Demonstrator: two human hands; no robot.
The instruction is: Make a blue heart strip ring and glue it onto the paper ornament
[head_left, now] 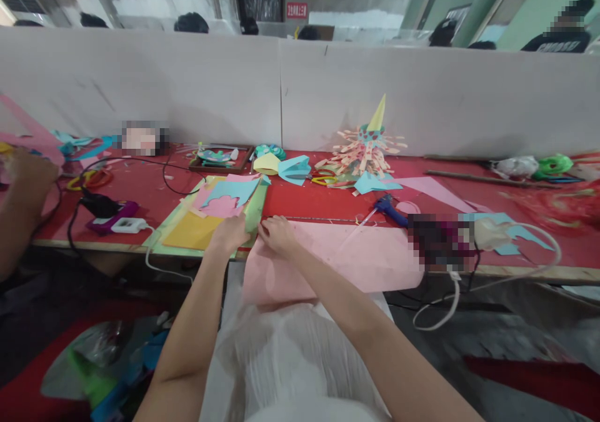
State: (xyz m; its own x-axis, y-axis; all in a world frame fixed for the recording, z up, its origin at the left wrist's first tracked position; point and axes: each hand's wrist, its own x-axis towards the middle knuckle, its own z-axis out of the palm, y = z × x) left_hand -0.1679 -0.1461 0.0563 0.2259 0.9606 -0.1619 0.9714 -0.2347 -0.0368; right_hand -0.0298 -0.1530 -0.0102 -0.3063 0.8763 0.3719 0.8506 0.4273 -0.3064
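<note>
A large pink paper sheet [365, 256] hangs over the table's front edge toward my lap. My right hand [280, 236] is at its upper left corner, with bent fingers closed on the paper. Just left of it, my left hand [230, 233] is curled over the right side of a stack of coloured paper; what its fingers hold, if anything, is hidden. That stack shows a yellow-orange sheet [190, 231], a light green sheet [255, 209], and blue paper [232, 190] with a scalloped cut edge above a pink piece [220, 205].
A blue glue gun [390, 209] lies by the pink sheet, near a power strip with a white plug [490, 233]. Behind stands a fringed paper cone craft [368, 144]. Yellow-handled scissors [324, 178] and a tray [220, 158] are nearby. Another person's hand [30, 165] is far left.
</note>
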